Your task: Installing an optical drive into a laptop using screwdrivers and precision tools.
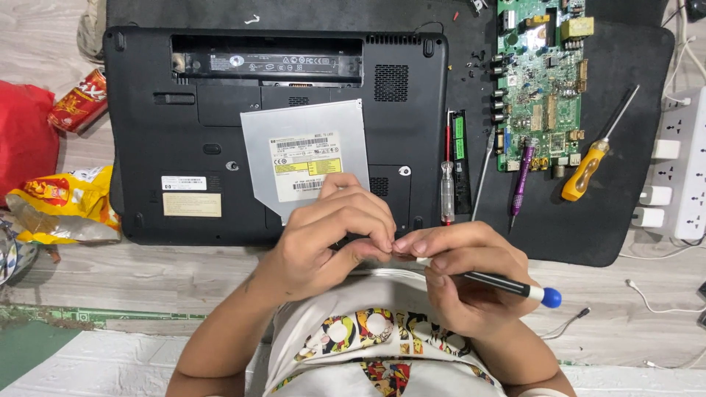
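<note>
Left hand (334,235): fingers curled in, thumb and forefinger tips pressed together at the point where they meet the right hand's fingertips. Whether something tiny sits in that pinch cannot be told; nothing shows between the tips. The hand hovers over the near edge of the laptop and overlaps the lower corner of the optical drive.

Right hand (471,276): closed around a slim black screwdriver with blue end cap (515,287). The shaft lies across the palm and fingers, cap pointing out to the person's right, tip end hidden behind the fingertips near the left hand's pinch. Thumb and forefinger are drawn together against the left hand's tips.

Optical drive (305,151): flat silver unit with white and yellow labels, lying loose and slightly askew on the underside of the laptop, near its middle.

Laptop (184,110): black, upside down, battery bay open along the far edge, resting partly on a black work mat (610,220).

Also on the mat, to the right of the laptop: a clear-handled tester screwdriver with red shaft (447,184), a purple-handled precision driver (522,173), an orange-handled screwdriver (592,165), and a green circuit board (540,81).

Far right: white power strip (687,169) with plugs in it. Far left: red can (77,103), yellow snack bag (62,202).
</note>
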